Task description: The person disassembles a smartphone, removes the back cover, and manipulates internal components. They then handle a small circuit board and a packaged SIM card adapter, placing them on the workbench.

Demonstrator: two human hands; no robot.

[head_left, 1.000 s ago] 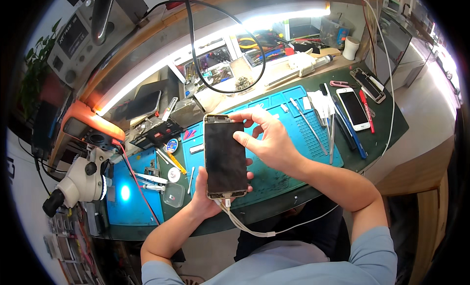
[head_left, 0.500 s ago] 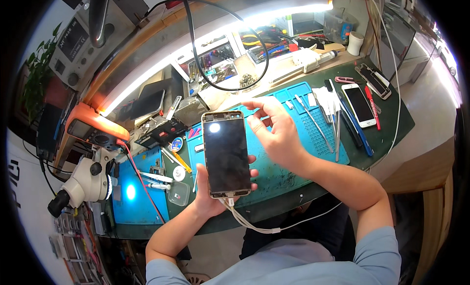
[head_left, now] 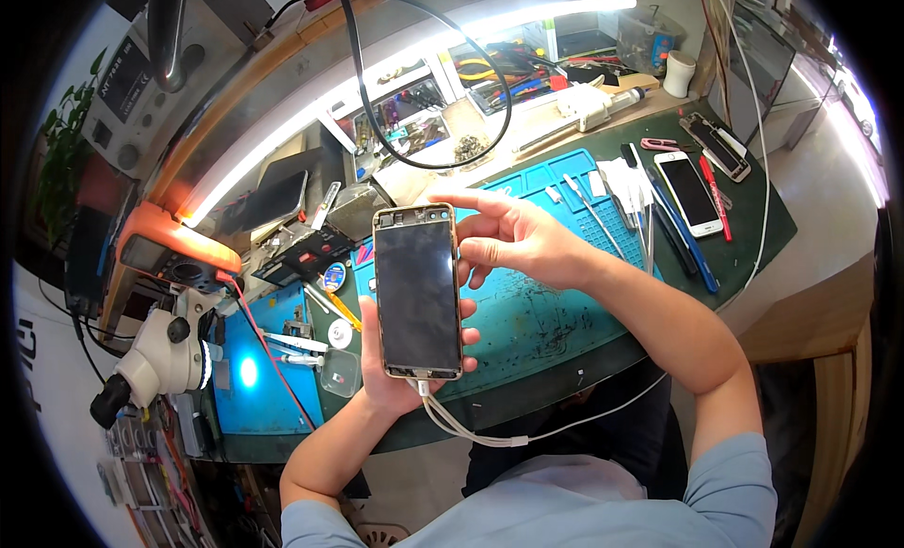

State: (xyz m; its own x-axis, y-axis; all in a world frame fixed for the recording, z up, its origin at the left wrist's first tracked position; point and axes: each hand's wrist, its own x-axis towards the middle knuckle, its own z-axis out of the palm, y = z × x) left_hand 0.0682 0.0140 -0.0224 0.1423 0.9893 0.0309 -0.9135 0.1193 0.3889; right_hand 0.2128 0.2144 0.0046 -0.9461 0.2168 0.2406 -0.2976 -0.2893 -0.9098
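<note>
Nearest, my left hand (head_left: pixel 400 374) grips one phone (head_left: pixel 417 292) upright above the tabletop (head_left: pixel 753 237), fingers wrapped round its edges. Its screen is dark, framed in gold, and a white cable (head_left: pixel 490 433) hangs from its bottom end. My right hand (head_left: pixel 513 237) stays half open just beside its top right corner, forefinger stretched along the top edge. Beneath lies a blue mat (head_left: pixel 556 313). Farther right rest two more phones, one white (head_left: pixel 689 192), one dark (head_left: pixel 716 145). A microscope (head_left: pixel 155 360) stands left.
</note>
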